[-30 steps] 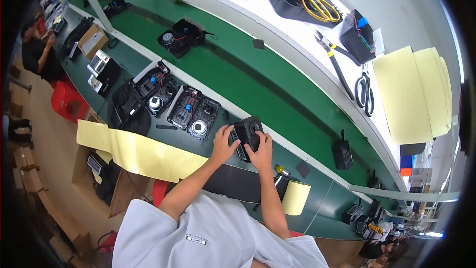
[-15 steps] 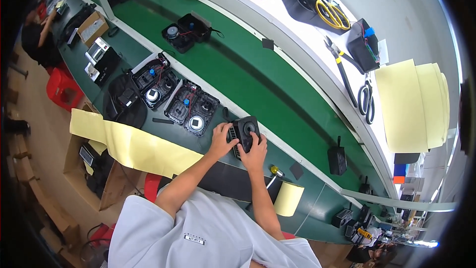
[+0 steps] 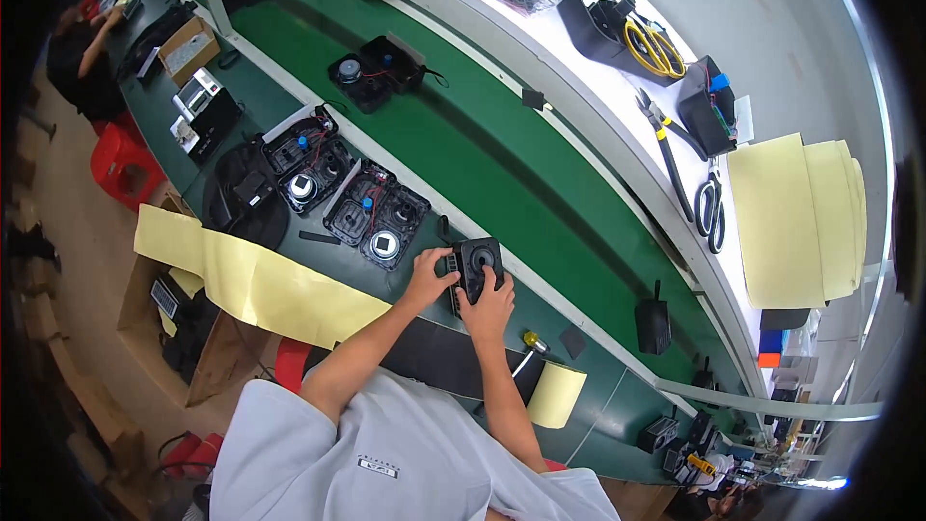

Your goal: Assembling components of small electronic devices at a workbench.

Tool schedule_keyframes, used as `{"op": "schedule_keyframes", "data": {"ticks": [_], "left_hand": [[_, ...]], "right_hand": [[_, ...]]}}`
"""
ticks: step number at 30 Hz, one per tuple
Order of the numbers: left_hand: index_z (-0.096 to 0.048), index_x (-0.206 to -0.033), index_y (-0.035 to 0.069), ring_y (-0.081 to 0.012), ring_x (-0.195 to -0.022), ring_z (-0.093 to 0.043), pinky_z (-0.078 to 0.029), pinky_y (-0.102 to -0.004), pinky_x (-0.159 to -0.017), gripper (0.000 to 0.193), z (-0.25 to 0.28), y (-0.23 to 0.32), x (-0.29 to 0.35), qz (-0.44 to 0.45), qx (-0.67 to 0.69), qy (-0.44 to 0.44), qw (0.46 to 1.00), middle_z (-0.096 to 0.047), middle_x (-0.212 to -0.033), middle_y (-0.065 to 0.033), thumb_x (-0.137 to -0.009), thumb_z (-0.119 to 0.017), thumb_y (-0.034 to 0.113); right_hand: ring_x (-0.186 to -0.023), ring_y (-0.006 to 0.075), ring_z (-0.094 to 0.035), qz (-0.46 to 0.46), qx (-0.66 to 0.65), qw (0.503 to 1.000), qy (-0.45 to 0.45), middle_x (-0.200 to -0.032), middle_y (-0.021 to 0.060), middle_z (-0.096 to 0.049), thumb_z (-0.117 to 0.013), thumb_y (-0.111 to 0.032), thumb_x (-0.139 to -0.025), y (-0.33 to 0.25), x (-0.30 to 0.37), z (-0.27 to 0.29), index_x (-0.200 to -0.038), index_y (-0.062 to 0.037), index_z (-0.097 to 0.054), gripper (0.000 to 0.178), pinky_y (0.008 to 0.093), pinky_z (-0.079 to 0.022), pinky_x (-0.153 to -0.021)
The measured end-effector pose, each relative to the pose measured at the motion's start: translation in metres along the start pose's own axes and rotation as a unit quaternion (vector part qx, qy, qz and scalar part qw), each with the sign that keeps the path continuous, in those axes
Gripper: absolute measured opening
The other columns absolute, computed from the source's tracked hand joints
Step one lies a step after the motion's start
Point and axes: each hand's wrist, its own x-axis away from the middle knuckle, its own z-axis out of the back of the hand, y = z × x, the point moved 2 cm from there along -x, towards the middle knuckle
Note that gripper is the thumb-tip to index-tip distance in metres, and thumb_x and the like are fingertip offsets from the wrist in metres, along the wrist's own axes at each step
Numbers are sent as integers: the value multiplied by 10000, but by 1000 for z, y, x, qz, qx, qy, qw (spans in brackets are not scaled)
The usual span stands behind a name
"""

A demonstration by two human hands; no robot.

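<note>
A black speaker box (image 3: 479, 257) with a round cone on its upper face sits at the table's far edge, between my two hands. My left hand (image 3: 428, 276) grips its left side, fingers at the top corner and thumb on the side. My right hand (image 3: 489, 307) holds the near right part, one finger resting on the front by the cone. To the left lie two opened speaker housings, one (image 3: 377, 215) closer and one (image 3: 307, 156) farther off, each with a white-backed speaker, red wires and a blue part. The box's underside is hidden.
A yellow paper strip (image 3: 260, 285) and a black mat (image 3: 424, 357) lie before me. A yellow-handled screwdriver (image 3: 533, 341) and a yellow roll (image 3: 558, 395) are at right. Beyond runs a green conveyor belt (image 3: 540, 193); a shelf above holds pliers (image 3: 666, 140) and scissors (image 3: 709, 212).
The speaker box stays in both hands, with its face turned slightly. My right hand has shifted a little to the left. The whole view has moved slightly.
</note>
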Motion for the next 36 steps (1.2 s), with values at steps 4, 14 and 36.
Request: {"op": "schedule_keyframes", "data": {"ticks": [4, 14, 36], "left_hand": [[-584, -1218, 107, -361, -1221, -447, -372, -439, -1058, 569, 6, -1, -5, 5, 7, -21, 1000, -530, -1267, -132, -711, -832, 179], [-576, -1208, 112, -363, -1199, -458, -380, -438, -1047, 587, 7, -5, -10, 2, 22, -37, 999, -527, -1233, -141, -686, -841, 158], [-735, -982, 127, -244, -1183, -504, -382, -399, -971, 254, 31, 32, -42, -332, -326, -3, 885, -621, -1116, -36, -732, -690, 108]], "right_hand": [[-1182, 457, -464, 7, 7, 1000, 2, -1392, 262, -370, -787, -367, -756, -5, 2, 3, -1381, -143, -482, 730, 546, -414, -944], [-1155, 461, -462, -18, 27, 999, 1, -1378, 292, -366, -814, -388, -735, -15, 9, 4, -1381, -150, -479, 766, 533, -412, -941], [-1180, 444, -465, 37, 51, 998, 0, -1384, 259, -391, -866, -468, -637, 16, 11, 4, -1351, -189, -534, 835, 525, -404, -955]]}}
